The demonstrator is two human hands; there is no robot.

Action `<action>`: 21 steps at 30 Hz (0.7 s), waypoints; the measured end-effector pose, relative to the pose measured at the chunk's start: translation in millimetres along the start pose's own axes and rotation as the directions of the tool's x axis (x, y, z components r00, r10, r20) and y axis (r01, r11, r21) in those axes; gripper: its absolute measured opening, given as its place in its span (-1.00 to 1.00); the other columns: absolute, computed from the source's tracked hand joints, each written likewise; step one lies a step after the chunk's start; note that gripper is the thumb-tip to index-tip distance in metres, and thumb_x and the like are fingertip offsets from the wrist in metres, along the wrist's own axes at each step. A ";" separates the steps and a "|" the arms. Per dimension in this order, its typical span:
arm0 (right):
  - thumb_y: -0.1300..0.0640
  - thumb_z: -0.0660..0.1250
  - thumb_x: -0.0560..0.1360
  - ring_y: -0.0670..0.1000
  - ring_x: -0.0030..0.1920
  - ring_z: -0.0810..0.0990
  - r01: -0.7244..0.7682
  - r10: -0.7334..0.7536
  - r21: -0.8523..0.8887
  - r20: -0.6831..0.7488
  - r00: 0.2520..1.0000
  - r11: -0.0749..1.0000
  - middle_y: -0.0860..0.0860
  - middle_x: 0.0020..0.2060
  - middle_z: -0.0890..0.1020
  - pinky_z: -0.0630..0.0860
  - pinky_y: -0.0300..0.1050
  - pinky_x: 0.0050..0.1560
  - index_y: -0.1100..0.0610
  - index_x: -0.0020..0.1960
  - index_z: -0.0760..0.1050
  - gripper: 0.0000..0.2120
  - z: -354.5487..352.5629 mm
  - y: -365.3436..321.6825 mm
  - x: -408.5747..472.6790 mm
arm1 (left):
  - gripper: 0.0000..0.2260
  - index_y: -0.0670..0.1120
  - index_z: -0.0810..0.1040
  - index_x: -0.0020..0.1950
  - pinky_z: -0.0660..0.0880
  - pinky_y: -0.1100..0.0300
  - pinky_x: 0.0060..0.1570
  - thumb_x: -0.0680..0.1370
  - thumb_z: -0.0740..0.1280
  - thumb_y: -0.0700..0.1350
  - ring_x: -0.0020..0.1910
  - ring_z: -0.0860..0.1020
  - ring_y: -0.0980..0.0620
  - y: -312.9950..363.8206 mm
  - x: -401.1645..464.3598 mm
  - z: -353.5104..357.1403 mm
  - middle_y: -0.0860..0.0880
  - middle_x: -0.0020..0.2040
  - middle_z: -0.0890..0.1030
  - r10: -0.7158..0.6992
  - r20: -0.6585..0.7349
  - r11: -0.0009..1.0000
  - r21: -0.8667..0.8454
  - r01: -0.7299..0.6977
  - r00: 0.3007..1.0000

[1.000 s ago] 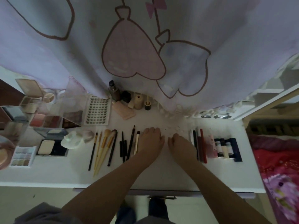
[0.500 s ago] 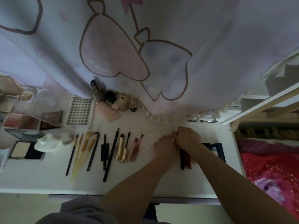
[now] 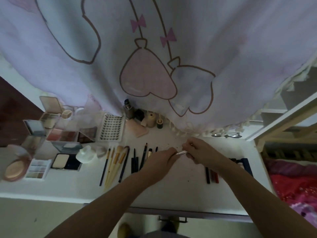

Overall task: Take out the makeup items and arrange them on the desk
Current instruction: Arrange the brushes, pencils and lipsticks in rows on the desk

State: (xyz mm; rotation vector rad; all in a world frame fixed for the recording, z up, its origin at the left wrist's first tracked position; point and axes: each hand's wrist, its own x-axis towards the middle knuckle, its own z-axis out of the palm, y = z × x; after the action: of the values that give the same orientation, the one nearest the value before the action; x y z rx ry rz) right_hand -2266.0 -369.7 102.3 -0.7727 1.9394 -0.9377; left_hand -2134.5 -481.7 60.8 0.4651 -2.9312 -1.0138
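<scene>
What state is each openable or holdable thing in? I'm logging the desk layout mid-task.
Slim makeup stick: held off the desk, between both hands.
Left hand: pinches one end of it.
Right hand: grips the other end.
Powder compact: open, lid up.
Blush palette: open, lid raised.
Brushes: lying flat in a row.
Desk drawer: closed.

1. Slim silvery tube (image 3: 182, 152): ends hidden inside left hand (image 3: 160, 162) and right hand (image 3: 203, 154).
2. Dark navy rectangular case (image 3: 247, 164): mostly covered by right forearm.
3. Round peach compact (image 3: 13, 170): cut off by left edge.
</scene>
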 end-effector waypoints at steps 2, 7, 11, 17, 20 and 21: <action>0.12 0.17 0.59 -0.14 -0.49 0.35 0.037 -0.037 0.005 0.035 0.999 0.999 -0.02 -0.43 0.45 0.32 -0.28 -0.47 0.11 -0.17 0.39 -0.83 3.8 -11.9 -5.8 | -0.77 -0.11 0.42 0.01 0.26 0.10 -0.33 0.64 0.09 0.02 -0.29 0.45 -0.04 -2.1 -7.4 -18.1 -0.09 -0.21 0.53 0.034 0.001 0.999 0.020 -0.034 0.999; -0.13 0.13 0.58 -0.13 -0.49 0.37 -0.015 0.034 -0.106 0.177 0.984 0.994 -0.08 -0.49 0.47 0.32 -0.32 -0.49 0.11 -0.14 0.53 -0.64 3.5 -43.6 -16.5 | -0.77 -0.07 0.44 0.00 0.26 0.18 -0.33 0.62 0.12 0.05 -0.32 0.40 0.06 -4.8 -22.6 -51.8 0.05 -0.26 0.45 0.090 -0.048 0.991 0.102 -0.085 0.995; 0.06 0.22 0.57 -0.15 -0.41 0.43 0.068 -0.042 -0.118 0.206 0.978 0.991 -0.09 -0.40 0.49 0.40 -0.29 -0.41 0.09 -0.08 0.49 -0.86 8.6 -55.9 -21.6 | -0.74 -0.09 0.46 0.03 0.23 0.19 -0.36 0.62 0.12 0.07 -0.30 0.44 0.00 -9.5 -30.6 -63.4 -0.02 -0.24 0.51 0.116 -0.060 0.982 0.158 -0.105 0.991; -0.06 0.13 0.60 -0.14 -0.51 0.36 -0.029 0.045 -0.097 0.169 0.985 0.995 -0.03 -0.43 0.43 0.30 -0.29 -0.49 0.12 -0.15 0.46 -0.70 18.9 -64.2 -21.3 | -0.73 -0.11 0.47 0.06 0.35 0.14 -0.28 0.62 0.13 0.05 -0.24 0.51 -0.06 -9.6 -34.0 -69.2 -0.08 -0.17 0.57 0.161 -0.090 0.974 0.177 -0.144 0.983; 0.00 0.21 0.57 -0.14 -0.42 0.42 0.035 -0.013 -0.131 0.165 0.986 0.991 -0.05 -0.37 0.48 0.35 -0.29 -0.46 0.04 -0.10 0.46 -0.85 15.4 -62.5 -20.0 | -0.73 -0.12 0.47 0.02 0.20 0.22 -0.37 0.62 0.13 0.06 -0.29 0.49 -0.03 -7.2 -33.7 -69.0 -0.07 -0.21 0.55 0.154 -0.118 0.980 0.148 -0.136 0.981; -0.03 0.23 0.56 -0.13 -0.39 0.46 0.028 -0.005 -0.131 0.165 0.986 0.991 -0.07 -0.36 0.52 0.38 -0.29 -0.45 0.02 -0.08 0.47 -0.86 13.7 -61.4 -20.1 | -0.73 -0.11 0.47 0.02 0.19 0.23 -0.37 0.62 0.13 0.06 -0.29 0.48 -0.02 -6.4 -33.5 -69.3 -0.06 -0.22 0.55 0.151 -0.120 0.981 0.144 -0.133 0.981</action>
State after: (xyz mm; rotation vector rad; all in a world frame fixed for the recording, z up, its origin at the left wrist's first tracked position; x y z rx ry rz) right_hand -2234.5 -391.1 156.3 -0.9154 1.8665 -0.7349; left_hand -2093.7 -519.0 114.8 0.3050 -2.8785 -0.7419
